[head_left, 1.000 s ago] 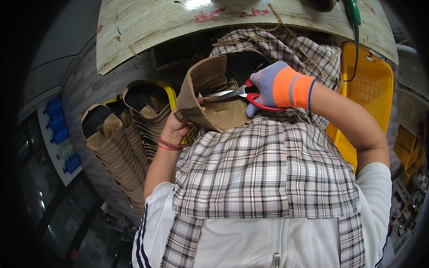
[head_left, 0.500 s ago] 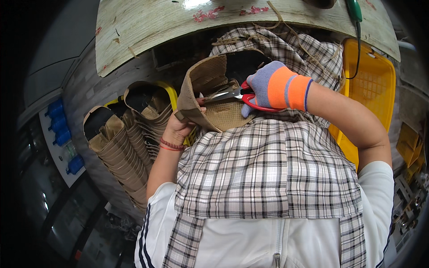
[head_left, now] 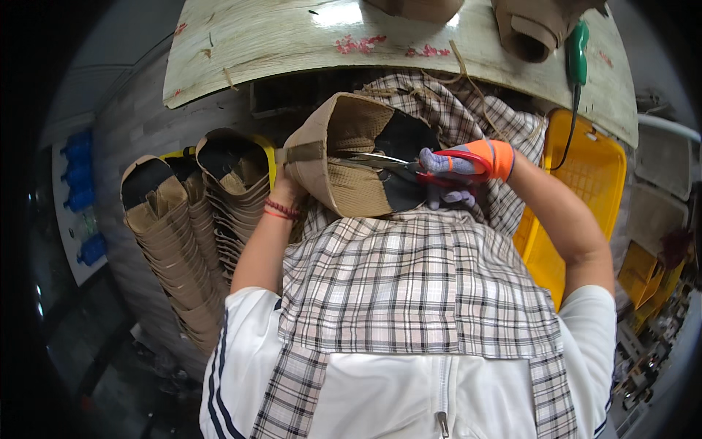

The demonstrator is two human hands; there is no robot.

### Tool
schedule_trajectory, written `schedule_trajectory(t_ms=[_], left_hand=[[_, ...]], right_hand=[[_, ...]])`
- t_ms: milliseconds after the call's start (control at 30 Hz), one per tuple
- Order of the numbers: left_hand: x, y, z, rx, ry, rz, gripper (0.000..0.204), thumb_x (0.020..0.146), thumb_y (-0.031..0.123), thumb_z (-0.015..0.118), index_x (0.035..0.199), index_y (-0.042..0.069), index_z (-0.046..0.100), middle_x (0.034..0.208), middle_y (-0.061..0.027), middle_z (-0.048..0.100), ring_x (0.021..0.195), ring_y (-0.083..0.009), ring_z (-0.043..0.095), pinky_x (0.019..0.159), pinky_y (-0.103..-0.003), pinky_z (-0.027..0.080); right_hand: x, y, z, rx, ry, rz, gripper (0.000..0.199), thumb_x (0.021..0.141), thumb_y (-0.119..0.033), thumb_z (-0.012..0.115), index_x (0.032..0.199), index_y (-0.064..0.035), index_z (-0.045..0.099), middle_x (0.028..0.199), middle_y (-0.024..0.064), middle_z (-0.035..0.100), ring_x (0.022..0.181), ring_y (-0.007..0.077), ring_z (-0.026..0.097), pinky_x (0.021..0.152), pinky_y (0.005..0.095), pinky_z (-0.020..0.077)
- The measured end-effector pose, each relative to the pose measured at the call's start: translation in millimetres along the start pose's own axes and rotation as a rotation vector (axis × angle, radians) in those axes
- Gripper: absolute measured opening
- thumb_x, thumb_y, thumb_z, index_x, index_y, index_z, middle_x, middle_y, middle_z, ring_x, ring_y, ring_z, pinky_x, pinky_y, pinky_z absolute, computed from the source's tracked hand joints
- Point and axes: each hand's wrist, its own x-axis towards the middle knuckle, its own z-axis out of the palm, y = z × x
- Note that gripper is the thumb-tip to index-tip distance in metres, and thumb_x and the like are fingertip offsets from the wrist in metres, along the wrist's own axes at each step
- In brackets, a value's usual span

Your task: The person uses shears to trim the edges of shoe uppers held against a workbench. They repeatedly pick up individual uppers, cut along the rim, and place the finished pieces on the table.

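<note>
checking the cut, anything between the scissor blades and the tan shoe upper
Nothing visible. The right hand holds the red-handled scissors, whose blades reach straight into the tan shoe upper. The left hand grips the upper's outer left side, away from the blades.

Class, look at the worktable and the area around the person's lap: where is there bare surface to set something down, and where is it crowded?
Bare room: the pale wooden tabletop, its left and middle stretch, between the near edge and the red marks. Crowded: the table's far right, with tan shoe uppers and a green-handled tool; the lap, where the left hand holds a tan upper and the right hand works scissors; the stacked uppers left.
</note>
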Motion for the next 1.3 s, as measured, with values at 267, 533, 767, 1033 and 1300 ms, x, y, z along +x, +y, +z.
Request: schedule_trajectory(t_ms=[267,533,767,1033,1300], left_hand=[[24.7,-15.2,-46.6,0.184,0.054,0.129,0.051,0.090,0.025,0.066,0.135,0.004,0.052,0.135,-0.0090,0.057,0.124,-0.0238,0.052,0.107,-0.038,0.041],[35.1,-37.2,-95.2,1.128,0.018,0.366,0.050,0.102,0.034,0.041,0.141,0.003,0.044,0.136,-0.0106,0.056,0.123,-0.0259,0.053,0.106,-0.039,0.043],[21.9,-20.9,-90.8,1.077,-0.066,0.016,0.056,0.101,0.046,0.032,0.150,0.018,0.032,0.153,-0.0013,0.036,0.142,-0.0211,0.029,0.116,-0.041,0.027],[14.9,3.0,5.7,-0.079,-0.024,-0.016,0.045,0.097,0.028,0.056,0.135,0.003,0.052,0.131,-0.0088,0.060,0.115,-0.0208,0.059,0.100,-0.035,0.048],[17.2,13.3,17.5,0.171,-0.015,0.011,0.048,0.092,0.024,0.066,0.134,0.003,0.054,0.126,-0.0087,0.063,0.109,-0.0157,0.061,0.093,-0.033,0.051]], right_hand=[[-2.8,-1.1,-13.9,0.077,-0.051,-0.096,0.104,0.082,-0.087,0.025,0.100,0.0057,0.067,0.058,-0.0015,0.050,0.049,0.0098,0.049,0.046,0.0264,0.0435],[-10.6,-43.0,-14.3,-0.371,0.141,-0.028,0.084,0.092,-0.075,0.031,0.084,-0.0012,0.072,0.049,-0.0001,0.049,0.039,0.0104,0.048,0.040,0.0237,0.0408],[-9.3,-33.0,-12.4,-0.380,0.158,-0.031,0.084,0.090,-0.077,0.034,0.087,-0.0014,0.072,0.050,-0.0007,0.046,0.042,0.0106,0.045,0.042,0.0255,0.0393],[9.8,-58.1,-3.2,-0.373,0.193,0.021,0.091,0.085,-0.082,0.037,0.083,0.0012,0.074,0.052,0.0035,0.050,0.042,0.0149,0.050,0.044,0.0279,0.0436],[10.8,-66.7,7.1,-0.373,0.292,0.145,0.092,0.080,-0.085,0.040,0.083,0.0012,0.071,0.053,0.0032,0.051,0.043,0.0147,0.052,0.045,0.0276,0.0478]])
